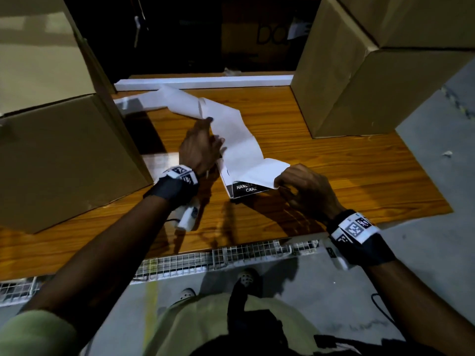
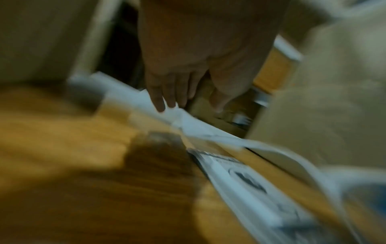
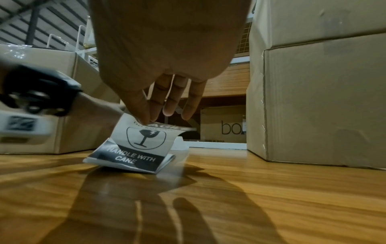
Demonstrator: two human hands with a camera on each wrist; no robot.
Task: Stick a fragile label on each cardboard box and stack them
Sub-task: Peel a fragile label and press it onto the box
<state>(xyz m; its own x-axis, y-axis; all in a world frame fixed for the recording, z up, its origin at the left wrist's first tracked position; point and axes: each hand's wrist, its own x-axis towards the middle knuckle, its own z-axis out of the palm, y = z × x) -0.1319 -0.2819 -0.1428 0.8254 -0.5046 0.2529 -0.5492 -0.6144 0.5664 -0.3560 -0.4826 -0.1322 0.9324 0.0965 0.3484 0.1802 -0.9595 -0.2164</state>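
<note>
From over the person's shoulders, a long white backing strip trails across the wooden table between two stacks of cardboard boxes, one on the left and one on the right. The left hand presses down on the strip, probably to anchor it, while the right hand pinches a lifted corner of the fragile label at the near end, seemingly to peel it free. The left wrist view is heavily blurred; straight fingers rest on white paper, with printed labels lying nearer the lens. The right wrist view is sharp: thumb and forefinger nip the top edge of the label, curling it up off the strip so the glass symbol and "HANDLE WITH CARE" face the lens, its lower end still stuck down. No label shows yet on the box faces in view.
</note>
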